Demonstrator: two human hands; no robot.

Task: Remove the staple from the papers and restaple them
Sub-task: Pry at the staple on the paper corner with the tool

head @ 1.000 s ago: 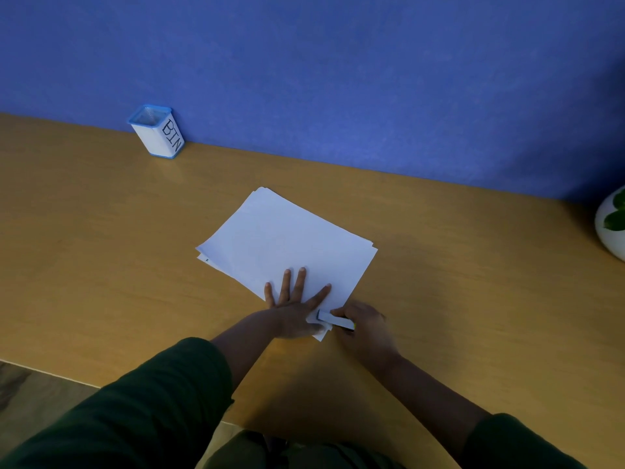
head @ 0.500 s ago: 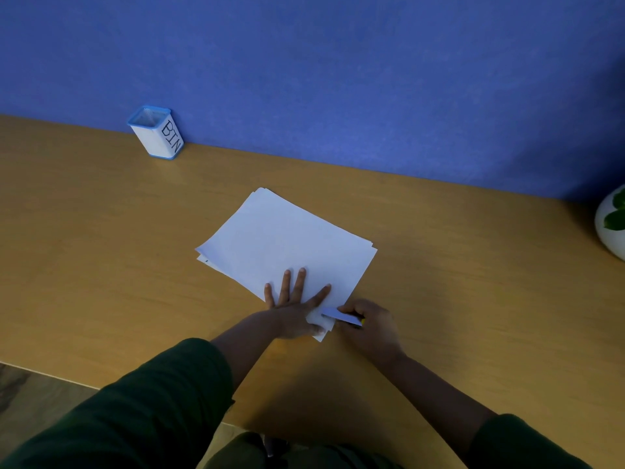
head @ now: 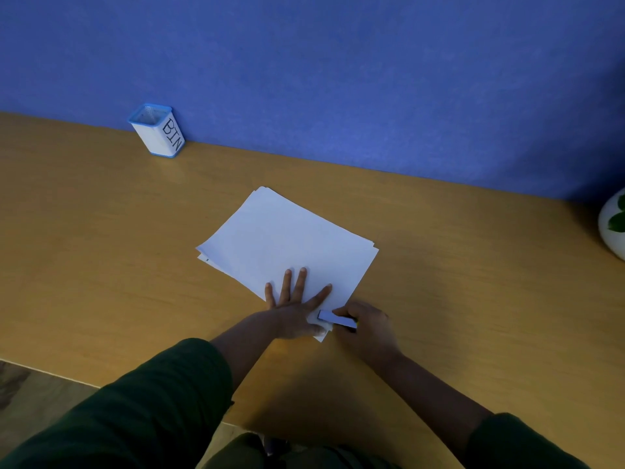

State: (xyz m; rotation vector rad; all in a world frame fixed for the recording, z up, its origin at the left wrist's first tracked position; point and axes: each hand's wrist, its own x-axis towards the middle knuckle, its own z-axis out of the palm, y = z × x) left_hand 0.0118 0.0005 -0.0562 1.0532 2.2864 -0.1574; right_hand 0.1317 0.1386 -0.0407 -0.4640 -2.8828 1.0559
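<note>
**Papers pinned flat, tool at the near corner**

From the head view, a loose stack of white papers (head: 287, 242) lies skewed on the wooden worktop (head: 101, 248), its sheets slightly fanned at the left and right corners. The left hand (head: 294, 309) lies flat on the stack's near corner, fingers straight and spread, its grip released and simply pressing the sheets down. Just beside it, the right hand (head: 367, 328) has its fingers curled round a small pale tool (head: 336, 320) with a dark underside, grasping it so that its tip sits on the paper's near corner, next to the left thumb. Whether this is a stapler or a staple remover cannot be told. Both arms wear dark green sleeves.

Far back on the left, against the blue wall, stands a small white cup marked BIN (head: 157, 133), well apart from the papers. A white pot (head: 614, 225) with green leaves shows at the right edge.
</note>
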